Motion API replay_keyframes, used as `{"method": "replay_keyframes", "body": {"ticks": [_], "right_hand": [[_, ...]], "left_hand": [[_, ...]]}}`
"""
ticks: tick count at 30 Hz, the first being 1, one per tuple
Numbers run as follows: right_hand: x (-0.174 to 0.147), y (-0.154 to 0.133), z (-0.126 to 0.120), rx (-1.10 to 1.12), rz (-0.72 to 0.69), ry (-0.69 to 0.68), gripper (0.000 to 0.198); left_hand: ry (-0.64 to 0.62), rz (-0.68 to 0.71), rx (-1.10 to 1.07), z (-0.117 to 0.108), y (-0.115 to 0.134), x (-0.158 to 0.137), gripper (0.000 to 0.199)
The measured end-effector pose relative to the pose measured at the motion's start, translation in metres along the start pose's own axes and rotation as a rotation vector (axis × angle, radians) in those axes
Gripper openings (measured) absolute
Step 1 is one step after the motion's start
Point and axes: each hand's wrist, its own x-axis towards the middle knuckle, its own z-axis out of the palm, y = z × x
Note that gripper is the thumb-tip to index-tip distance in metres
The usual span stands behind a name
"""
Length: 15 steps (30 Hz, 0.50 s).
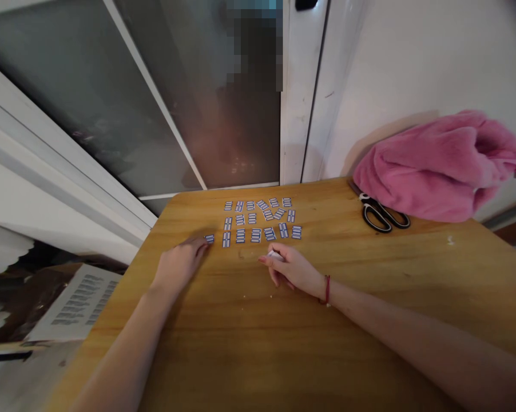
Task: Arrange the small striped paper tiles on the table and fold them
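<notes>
Small white cards with blue borders and printed bars (255, 235) lie in three uneven rows on the wooden table (241, 343). At the left end of the nearest row, my left hand (181, 260) has its fingers together on one small card (209, 238), partly covering it. My right hand (290, 268), with a red string bracelet at the wrist, is just in front of the rows. Its thumb and fingers are closed on a small white stack of cards (276, 256); their faces and number are hidden.
Black-handled scissors (378, 214) lie at the back right, their blades hidden by a pink plush cloth (438, 166). A glass door with a white frame (298, 114) stands behind the table. To the left, below the table edge, is a carton with a printed flap (75, 300).
</notes>
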Motion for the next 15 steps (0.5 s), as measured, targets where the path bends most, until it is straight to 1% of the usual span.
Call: {"method": "replay_keyframes", "body": {"ticks": [2,5,10,13,15], "right_hand": [[0.0008,-0.0006,-0.0001,0.018,-0.023,0.013,0.031],[0.002,-0.001,-0.0005,0.077,-0.052,0.033,0.029],[0.0012,-0.001,-0.0011,0.199,-0.092,0.0,0.015],[0.0004,-0.0007,-0.0008,0.148,-0.115,-0.011,0.012],[0.0012,-0.0001,-0.0006,0.104,-0.093,-0.027,0.015]], "left_hand": [[-0.029,0.014,-0.004,0.0005,0.0023,-0.001,0.027],[-0.028,0.028,-0.012,0.0009,0.0008,-0.0015,0.028],[-0.031,0.032,0.004,-0.0005,-0.0026,-0.0013,0.028],[-0.058,-0.004,0.05,-0.0043,0.0007,-0.0012,0.032],[-0.04,-0.029,0.052,-0.0059,0.0042,-0.0018,0.035]]}}
